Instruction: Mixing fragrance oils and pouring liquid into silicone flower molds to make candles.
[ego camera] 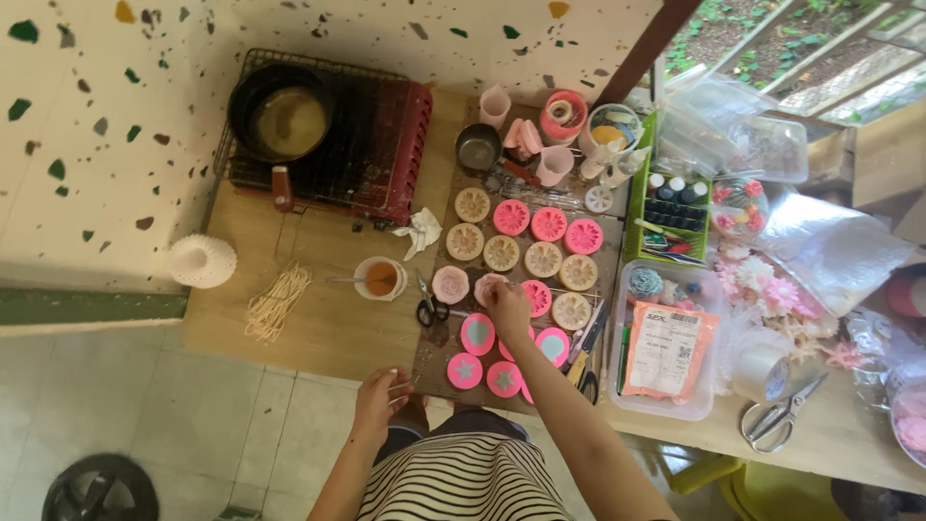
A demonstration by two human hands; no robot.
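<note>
You look down on a low wooden table (318, 328) over pale floor tiles, beside a speckled terrazzo wall. Your right hand (505, 304) pinches a round pink-and-cream flower mould (485, 285) among rows of similar moulds. Your left hand (379, 394), loosely curled and empty-looking, rests at the table's near edge, with bare wood just beyond it.

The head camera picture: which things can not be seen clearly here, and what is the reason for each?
Head view only.
- Right hand: its fingers cover the round mould beneath; grip unclear.
- Left hand: something thin between the fingertips, too small to identify.
- Pan on the red stove: contents only a pale blur.
- Round dark object: cut by the bottom edge.
- Pink items: cut by the right edge.
</note>
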